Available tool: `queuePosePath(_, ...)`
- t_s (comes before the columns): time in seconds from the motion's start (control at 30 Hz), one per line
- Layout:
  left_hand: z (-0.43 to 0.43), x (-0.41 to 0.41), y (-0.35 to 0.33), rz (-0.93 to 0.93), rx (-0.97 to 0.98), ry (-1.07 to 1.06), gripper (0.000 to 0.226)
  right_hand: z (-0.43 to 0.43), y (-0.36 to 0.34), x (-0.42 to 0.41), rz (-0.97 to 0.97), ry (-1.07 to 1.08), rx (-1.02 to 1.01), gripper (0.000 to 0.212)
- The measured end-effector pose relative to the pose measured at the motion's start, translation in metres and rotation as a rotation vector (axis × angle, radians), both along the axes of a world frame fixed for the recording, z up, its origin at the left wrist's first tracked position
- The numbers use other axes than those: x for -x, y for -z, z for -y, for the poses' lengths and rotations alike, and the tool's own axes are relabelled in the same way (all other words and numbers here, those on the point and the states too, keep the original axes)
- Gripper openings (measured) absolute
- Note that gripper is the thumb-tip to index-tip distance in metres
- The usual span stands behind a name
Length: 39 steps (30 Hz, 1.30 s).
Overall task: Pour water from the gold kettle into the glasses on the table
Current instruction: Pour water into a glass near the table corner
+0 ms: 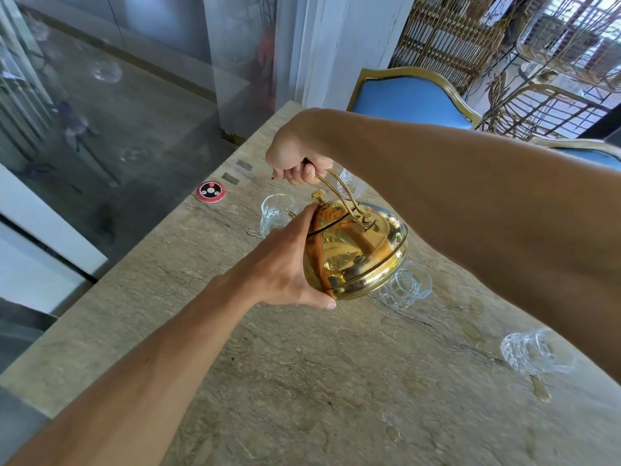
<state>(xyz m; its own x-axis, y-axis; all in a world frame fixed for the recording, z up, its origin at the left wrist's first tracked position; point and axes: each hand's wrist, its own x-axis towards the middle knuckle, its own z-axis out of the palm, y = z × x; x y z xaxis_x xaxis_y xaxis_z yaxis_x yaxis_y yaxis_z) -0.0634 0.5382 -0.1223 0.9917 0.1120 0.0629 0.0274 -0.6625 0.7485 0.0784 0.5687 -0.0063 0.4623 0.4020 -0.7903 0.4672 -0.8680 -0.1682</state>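
Observation:
The gold kettle (359, 253) hangs tilted above the stone table (302, 381), its spout side turned away toward a clear glass (277, 210) at the far left. My right hand (295, 156) is closed around the kettle's arched handle from above. My left hand (285, 264) cups the kettle's near side and underside. A second glass (408, 285) stands just right of the kettle, partly hidden by it. A third glass (534, 353) sits at the right under my forearm. Behind the handle another glass (349, 183) shows in part. The spout is mostly hidden.
A red and black round call button (211, 191) lies near the table's far left edge. Small water spots (541, 390) mark the table by the right glass. Blue gold-framed chairs (410, 99) stand beyond the far edge. A glass wall (100, 112) runs along the left.

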Motion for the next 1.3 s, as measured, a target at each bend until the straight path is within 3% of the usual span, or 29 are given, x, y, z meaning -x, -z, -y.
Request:
queuePosePath(0.4, 0.0003, 0.0, -0.0008, 0.022, 0.028, 0.012, 0.127, -0.0022, 0.0011, -0.0012, 0.006, -0.026, 0.012, 0.031)
queuePosePath(1.13, -0.0007, -0.0022, -0.0007, 0.0, 0.023, 0.008, 0.13, -0.004, 0.0027, -0.0066, 0.012, -0.024, 0.029, 0.02)
queuePosePath(1.3, -0.0021, -0.0045, -0.0019, 0.005, 0.027, 0.013, 0.127, -0.0058, 0.0013, -0.007, 0.011, -0.028, 0.027, 0.028)
